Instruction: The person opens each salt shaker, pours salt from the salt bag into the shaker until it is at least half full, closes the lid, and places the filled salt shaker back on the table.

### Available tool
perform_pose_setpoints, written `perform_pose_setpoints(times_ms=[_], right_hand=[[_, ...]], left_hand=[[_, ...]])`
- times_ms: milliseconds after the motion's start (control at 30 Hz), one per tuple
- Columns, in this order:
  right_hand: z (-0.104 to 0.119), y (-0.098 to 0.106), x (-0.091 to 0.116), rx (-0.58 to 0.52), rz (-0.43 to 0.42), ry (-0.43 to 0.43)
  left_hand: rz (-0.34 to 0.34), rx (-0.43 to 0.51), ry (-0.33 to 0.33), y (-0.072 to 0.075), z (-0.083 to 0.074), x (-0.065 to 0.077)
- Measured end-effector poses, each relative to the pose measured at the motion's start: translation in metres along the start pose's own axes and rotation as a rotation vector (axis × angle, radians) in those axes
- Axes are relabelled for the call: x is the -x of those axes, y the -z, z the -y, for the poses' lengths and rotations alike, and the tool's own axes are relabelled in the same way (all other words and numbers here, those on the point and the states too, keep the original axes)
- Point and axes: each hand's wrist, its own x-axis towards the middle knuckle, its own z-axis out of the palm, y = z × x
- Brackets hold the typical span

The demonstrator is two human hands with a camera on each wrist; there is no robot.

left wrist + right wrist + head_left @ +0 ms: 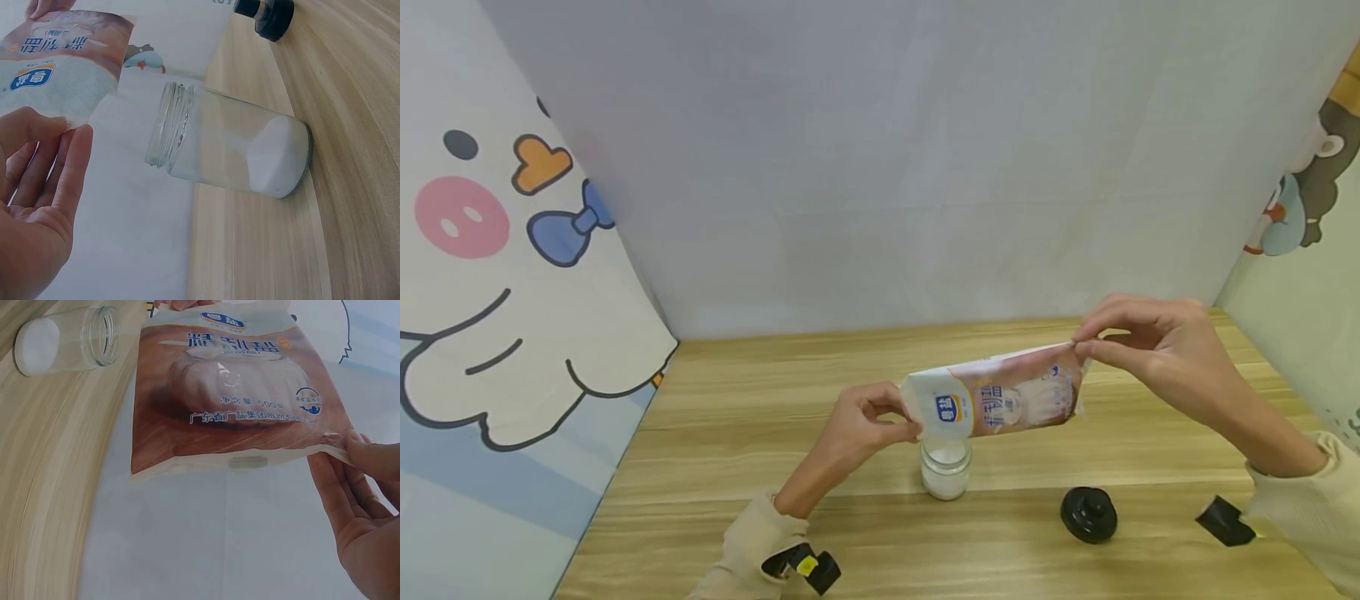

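With the wooden table's far edge (pixel 790 333) at twelve o'clock, a person's left hand (pixel 867 423) and right hand (pixel 1161 354) pinch opposite ends of a tilted salt bag (pixel 1015 393) just above a glass jar (pixel 215 134) part-filled with white powder (pixel 275 159), tabletop (pixel 1018 517) separating it from a black lid (pixel 1088 515) at four o'clock.

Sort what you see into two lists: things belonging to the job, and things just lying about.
In the job:
Brown-and-white printed plastic bag, pinched by left hand and right hand
Clear glass jar, partly filled with something white

Apart from it:
Round black knobbed lid, unheld, perhaps the jar's
Cartoon-printed side wall
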Motion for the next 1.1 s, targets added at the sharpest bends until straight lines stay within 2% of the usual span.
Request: perform_pose_setpoints(times_ms=[167, 667, 1100], right_hand=[[0.0002, 0.0002, 0.0003, 0.024, -0.003, -0.002], [-0.0011, -0.0005, 0.0004, -0.021, -0.002, 0.014], [0.0025, -0.0001, 0.0015, 0.059, -0.013, -0.014]], left_hand=[[-0.001, -0.003, -0.003, -0.0001, -0.0008, -0.0001], [0.003, -0.011, -0.009, 0.0001, 0.0006, -0.0004], [0.003, -0.016, -0.008, 0.0003, 0.0008, -0.0007]])
